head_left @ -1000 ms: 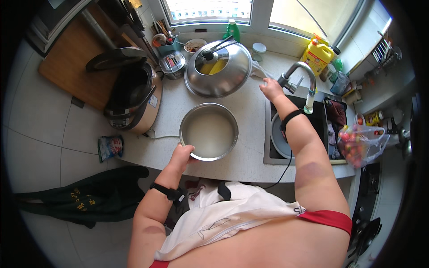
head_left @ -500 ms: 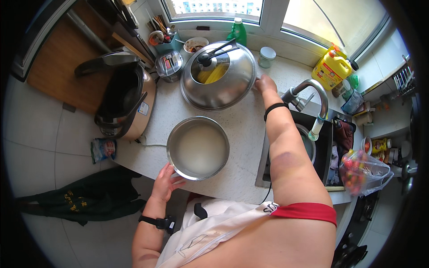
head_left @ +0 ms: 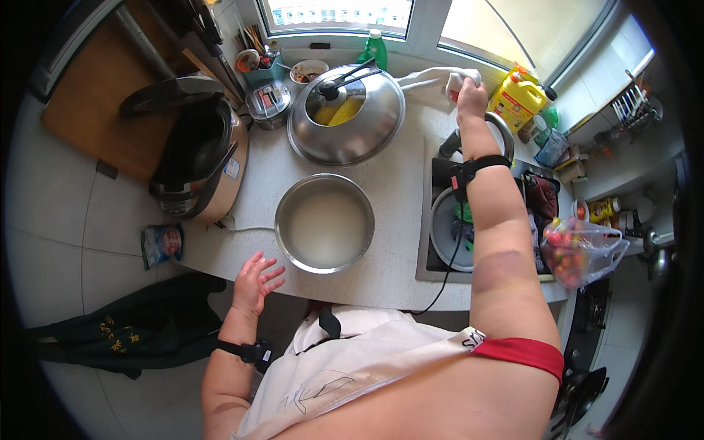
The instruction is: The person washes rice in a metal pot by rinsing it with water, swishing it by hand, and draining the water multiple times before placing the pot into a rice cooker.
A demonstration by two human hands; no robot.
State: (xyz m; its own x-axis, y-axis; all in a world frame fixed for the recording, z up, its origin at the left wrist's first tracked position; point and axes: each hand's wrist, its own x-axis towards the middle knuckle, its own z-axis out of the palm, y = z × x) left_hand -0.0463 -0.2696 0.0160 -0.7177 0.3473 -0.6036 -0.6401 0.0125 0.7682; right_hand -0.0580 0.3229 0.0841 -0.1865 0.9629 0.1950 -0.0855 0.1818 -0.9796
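Your right hand (head_left: 469,89) is stretched out over the back of the pale countertop (head_left: 400,198), fingers closed around a crumpled white cloth (head_left: 438,79) that lies along the window sill, just right of the big domed steel lid with a black knob (head_left: 346,114). Your left hand (head_left: 254,280) hangs free at the counter's front edge, fingers spread and slightly curled, holding nothing, just off the near-left rim of the round steel pot of cloudy white liquid (head_left: 324,223). That pot sits on the counter between the lid behind it and your body. To its left stands the open brown rice cooker (head_left: 199,158); to its right is the sink (head_left: 449,233), and a yellow plastic jug (head_left: 518,98) stands just beyond your right hand
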